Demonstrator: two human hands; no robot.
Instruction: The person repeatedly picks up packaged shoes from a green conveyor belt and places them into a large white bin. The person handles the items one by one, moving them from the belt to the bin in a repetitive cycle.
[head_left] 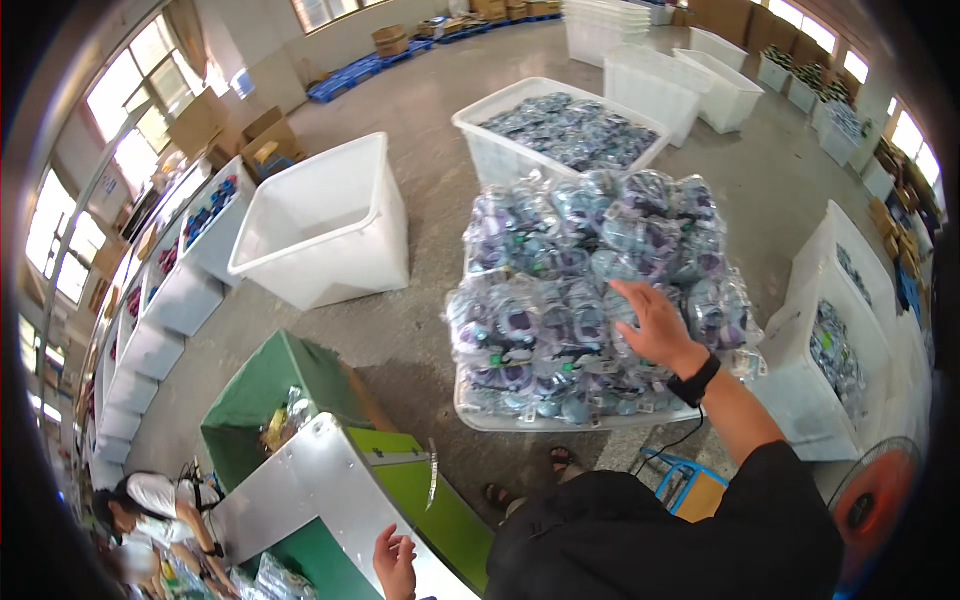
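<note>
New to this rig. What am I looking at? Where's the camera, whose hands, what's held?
No robot here: it's a person working with two bare hands. The single picture comes from a wide fisheye camera on their head, looking down, which is why straight edges curve near the rim. Picture left is the person's own left.

The right hand, with a black wristband, is spread at a pile of clear bags with blue and purple contents, heaped above the rim of a white bin. Whether it is touching them is hard to tell.

The left hand is by the edge of a metal-topped bench, fingers loosely bent. Neither hand visibly holds anything. The co-worker at lower left is someone else.
</note>
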